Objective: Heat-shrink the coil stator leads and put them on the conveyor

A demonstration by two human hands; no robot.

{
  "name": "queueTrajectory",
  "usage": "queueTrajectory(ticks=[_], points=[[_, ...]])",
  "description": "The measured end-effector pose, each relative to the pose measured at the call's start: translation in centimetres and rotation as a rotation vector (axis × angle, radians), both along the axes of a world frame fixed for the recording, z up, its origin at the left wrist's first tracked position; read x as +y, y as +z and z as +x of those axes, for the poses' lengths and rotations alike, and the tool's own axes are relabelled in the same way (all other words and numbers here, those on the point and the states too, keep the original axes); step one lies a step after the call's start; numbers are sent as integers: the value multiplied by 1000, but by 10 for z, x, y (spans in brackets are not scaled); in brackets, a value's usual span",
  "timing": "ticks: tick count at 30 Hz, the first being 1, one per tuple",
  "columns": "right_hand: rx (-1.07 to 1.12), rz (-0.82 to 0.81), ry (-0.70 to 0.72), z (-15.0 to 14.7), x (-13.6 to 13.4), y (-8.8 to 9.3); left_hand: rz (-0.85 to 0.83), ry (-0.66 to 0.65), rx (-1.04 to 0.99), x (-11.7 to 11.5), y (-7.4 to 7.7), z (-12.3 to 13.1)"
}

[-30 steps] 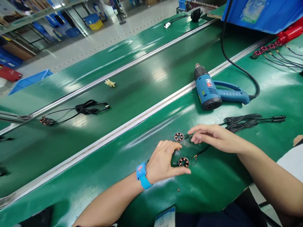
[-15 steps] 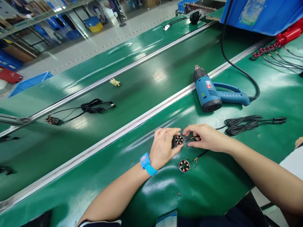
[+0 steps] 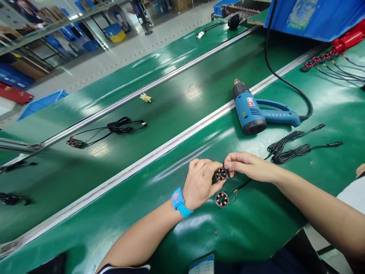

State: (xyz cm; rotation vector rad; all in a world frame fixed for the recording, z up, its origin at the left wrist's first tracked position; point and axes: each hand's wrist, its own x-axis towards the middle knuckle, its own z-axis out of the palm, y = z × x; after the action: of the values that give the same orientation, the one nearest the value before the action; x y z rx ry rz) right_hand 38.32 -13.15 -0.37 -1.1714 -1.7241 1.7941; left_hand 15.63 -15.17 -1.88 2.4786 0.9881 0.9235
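Observation:
My left hand [image 3: 201, 182], with a blue wristband, pinches a small round copper-wound coil ring [image 3: 221, 174] just above the green bench top [image 3: 256, 224]. My right hand [image 3: 248, 166] is closed on the same ring's right side, where its thin wires leave. A second coil ring [image 3: 221, 199] lies flat on the bench just below, with coloured wire ends beside it. Black bundled cables [image 3: 291, 148] run from my right hand off to the right.
A blue heat gun [image 3: 252, 112] lies beyond my hands, its black cord running up to a blue bin [image 3: 313, 15]. The conveyor belt [image 3: 159, 114] carries a black cable with a coil [image 3: 114, 127] and a small yellow scrap [image 3: 146, 98]. More cables lie at far right.
My left hand left the lower ring and went up to the upper one. Both hands closed on that ring and drew it slightly nearer. The cable bundle shifted; items on the belt drifted right.

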Motion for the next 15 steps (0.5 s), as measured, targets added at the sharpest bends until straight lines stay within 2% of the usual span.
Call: queueTrajectory(ticks=[3,6,9,12,13,15], points=[[-63,67,15,4,-2,2,-143,-98,88,2,3,-5],[-148,302,11,13,-2,5,-269,-226,157,7,6,-12],[-320,654,-131,28,1,6,-266,-283,193,10,10,-19],[-618,937,-312,53,5,3,-261,-345,218,10,14,-23],[-726,981,-359,62,6,2,-273,-362,220,9,15,-23],[-914,970,-408,80,7,0,-299,-385,216,6,17,-23]])
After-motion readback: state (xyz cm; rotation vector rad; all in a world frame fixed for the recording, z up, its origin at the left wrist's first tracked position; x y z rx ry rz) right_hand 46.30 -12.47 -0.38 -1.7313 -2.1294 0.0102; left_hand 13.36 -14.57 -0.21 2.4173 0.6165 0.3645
